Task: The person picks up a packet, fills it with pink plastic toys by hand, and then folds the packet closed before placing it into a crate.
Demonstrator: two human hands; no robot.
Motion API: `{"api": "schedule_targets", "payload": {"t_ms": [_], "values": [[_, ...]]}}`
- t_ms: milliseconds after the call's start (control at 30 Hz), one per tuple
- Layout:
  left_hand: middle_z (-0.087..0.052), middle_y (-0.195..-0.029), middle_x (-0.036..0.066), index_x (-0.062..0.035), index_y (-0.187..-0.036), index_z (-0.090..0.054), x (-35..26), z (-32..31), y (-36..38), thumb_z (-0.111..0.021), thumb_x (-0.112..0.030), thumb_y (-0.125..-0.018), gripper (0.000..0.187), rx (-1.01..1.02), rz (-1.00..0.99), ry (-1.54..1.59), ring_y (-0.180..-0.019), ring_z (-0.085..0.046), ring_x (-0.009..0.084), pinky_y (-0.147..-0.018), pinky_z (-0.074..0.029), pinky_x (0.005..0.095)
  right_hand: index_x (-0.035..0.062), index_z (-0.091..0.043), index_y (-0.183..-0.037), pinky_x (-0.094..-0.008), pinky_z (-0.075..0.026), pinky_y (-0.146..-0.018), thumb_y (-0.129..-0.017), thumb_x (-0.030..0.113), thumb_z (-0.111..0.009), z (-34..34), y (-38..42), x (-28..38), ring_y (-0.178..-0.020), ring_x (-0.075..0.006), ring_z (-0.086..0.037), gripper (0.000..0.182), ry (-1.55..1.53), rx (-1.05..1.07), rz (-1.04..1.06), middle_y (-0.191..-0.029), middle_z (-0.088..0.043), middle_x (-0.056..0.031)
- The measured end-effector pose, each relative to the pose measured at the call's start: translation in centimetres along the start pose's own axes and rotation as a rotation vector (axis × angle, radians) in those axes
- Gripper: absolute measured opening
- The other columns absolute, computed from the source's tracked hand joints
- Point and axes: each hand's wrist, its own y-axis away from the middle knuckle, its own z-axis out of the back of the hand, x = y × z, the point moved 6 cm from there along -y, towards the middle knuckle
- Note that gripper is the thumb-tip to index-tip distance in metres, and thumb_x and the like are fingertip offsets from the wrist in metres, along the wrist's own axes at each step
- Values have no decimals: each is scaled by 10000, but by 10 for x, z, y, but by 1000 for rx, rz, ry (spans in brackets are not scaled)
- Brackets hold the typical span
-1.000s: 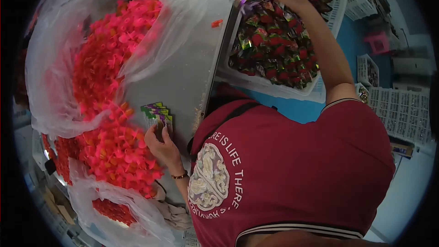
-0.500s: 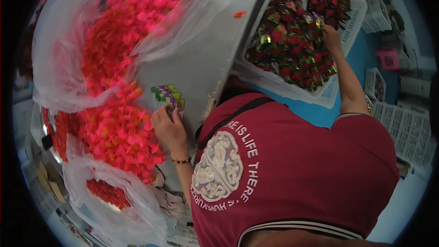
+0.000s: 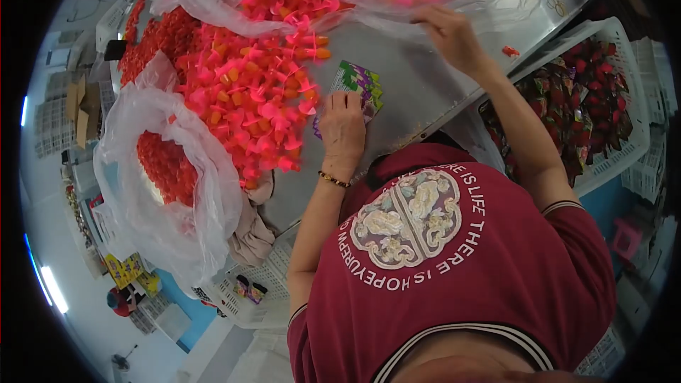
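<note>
Left hand (image 3: 343,128): centre of the frame, fingers pressed flat on a fanned stack of green-and-purple cards (image 3: 360,84) on the metal surface (image 3: 418,92); the fan's long axis runs toward the upper right. Right hand (image 3: 448,32): upper right, well apart, fingers loosely curled; whether it holds anything cannot be told. Pink plastic pieces (image 3: 248,92): heaped just left of the cards. Basket of wrapped items (image 3: 589,92): right edge.

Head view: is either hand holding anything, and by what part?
Left hand lies on the fanned stack of green-and-purple printed packets, pressing its near end to the grey metal table. Right hand reaches over the table; blurred, so any hold cannot be told.
</note>
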Motion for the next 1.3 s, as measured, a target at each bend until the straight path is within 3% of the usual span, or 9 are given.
{"api": "schedule_targets", "payload": {"t_ms": [200,267,400,500,567,700,767,1100,1300], "values": [[-561,-905,102,-64,-882,-585,-3,11,7,-699,-155,-756,193,-9,33,75,-894,-549,293,-706,-485,401,73,-613,-1093,-412,-478,-797,-856,108,-564,-163,-73,45,-975,-308,-578,245,-63,180,192,-1000,-613,-122],[-560,-907,103,-63,-893,-592,-2,11,10,-703,-158,-749,205,9,16,60,-879,-551,295,-699,-484,407,110,-612,-1125,-413,-485,-810,-835,115,-584,-187,-75,43,-961,-315,-580,291,219,185,177,-1016,-610,-116],[-557,-908,105,-58,-884,-593,-2,8,8,-703,-145,-745,198,30,31,86,-878,-551,297,-693,-485,412,127,-622,-1115,-407,-487,-814,-815,107,-588,-174,-64,43,-935,-313,-582,303,130,259,98,-1022,-605,-110],[-559,-916,107,-50,-892,-588,-5,5,5,-698,-125,-743,199,9,-4,63,-894,-551,302,-699,-486,407,122,-635,-1076,-398,-492,-796,-796,101,-597,-155,-50,34,-927,-305,-586,284,103,140,213,-1036,-597,-112],[-559,-944,122,-33,-920,-575,-4,1,5,-690,-99,-741,223,76,48,56,-916,-547,318,-732,-482,411,96,-641,-1007,-389,-495,-775,-782,103,-602,-142,-40,26,-935,-307,-597,229,146,278,92,-1049,-606,-119],[-560,-995,141,-17,-950,-559,-1,8,9,-689,-92,-738,260,30,63,168,-945,-544,333,-777,-475,417,54,-640,-904,-381,-488,-793,-788,132,-582,-106,-27,21,-910,-286,-612,151,-14,201,-36,-999,-637,-121],[-558,-1033,155,-5,-954,-549,1,12,12,-690,-87,-735,273,6,63,233,-972,-541,343,-807,-468,424,17,-611,-884,-353,-490,-722,-773,130,-626,-99,-18,8,-776,-266,-624,160,-246,186,-247,-877,-652,-126],[-563,-1033,149,-17,-930,-552,1,2,9,-646,-72,-768,195,18,46,117,-963,-556,328,-774,-496,417,6,-601,-874,-284,-462,-668,-787,136,-664,-69,21,1,-698,-149,-581,169,-273,277,-375,-769,-625,-71],[-578,-981,132,-40,-881,-549,3,0,7,-633,-69,-783,131,-65,60,93,-909,-573,333,-739,-497,405,1,-611,-808,-419,-462,-702,-783,247,-655,-50,22,12,-764,-337,-588,251,11,444,-173,-770,-614,-156]]}}
